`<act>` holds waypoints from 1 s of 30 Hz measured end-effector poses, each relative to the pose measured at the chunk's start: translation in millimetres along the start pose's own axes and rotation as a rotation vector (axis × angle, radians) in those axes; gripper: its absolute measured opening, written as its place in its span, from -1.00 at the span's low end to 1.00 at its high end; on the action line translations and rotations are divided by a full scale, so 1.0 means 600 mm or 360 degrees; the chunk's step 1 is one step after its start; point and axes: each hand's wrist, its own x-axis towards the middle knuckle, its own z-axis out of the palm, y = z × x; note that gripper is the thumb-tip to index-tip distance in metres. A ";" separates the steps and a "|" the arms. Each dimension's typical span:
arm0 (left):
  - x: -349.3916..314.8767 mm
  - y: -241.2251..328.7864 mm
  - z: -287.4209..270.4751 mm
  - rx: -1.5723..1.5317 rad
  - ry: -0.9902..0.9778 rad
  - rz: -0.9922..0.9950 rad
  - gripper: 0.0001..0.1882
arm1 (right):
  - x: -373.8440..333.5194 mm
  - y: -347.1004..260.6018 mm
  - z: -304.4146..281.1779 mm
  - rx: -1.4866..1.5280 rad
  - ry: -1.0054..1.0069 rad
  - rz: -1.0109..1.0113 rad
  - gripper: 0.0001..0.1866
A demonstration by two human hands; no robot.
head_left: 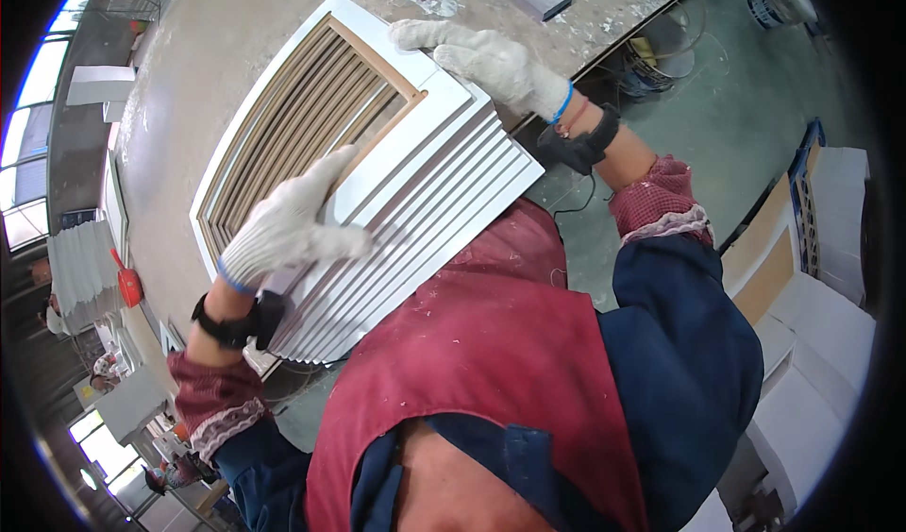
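Left hand (291, 225): spread wide across the frames (408, 168).
Right hand (491, 62): on their right end, grip unclear.
Risk: uneven pushing could slide frames apart.

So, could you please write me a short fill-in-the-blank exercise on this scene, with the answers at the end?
1. The left hand and the right hand both wear white ____.
2. The face of the top frame is coloured ____.
3. The hand nearer the buckets is the ____ one.
4. The wide wrist straps are coloured ____.

Missing words: gloves; white; right; black.
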 end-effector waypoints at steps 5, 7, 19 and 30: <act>0.023 -0.003 0.002 -0.0160 -0.0196 -0.0225 -0.07 | 0.045 0.001 -0.082 -0.0439 -0.0057 0.0140 -0.60; 0.020 -0.010 0.004 -0.0258 -0.0141 -0.0229 -0.13 | 0.068 -0.005 -0.088 -0.1102 0.0156 0.0232 -0.69; 0.031 -0.011 0.005 -0.0441 -0.0140 -0.0229 -0.13 | 0.125 0.066 -0.146 -0.2258 -0.0046 0.0215 -0.70; 0.029 -0.013 0.002 -0.0906 -0.0329 -0.0294 -0.16 | -0.141 -0.116 0.087 -0.2143 0.0213 -0.0798 -0.78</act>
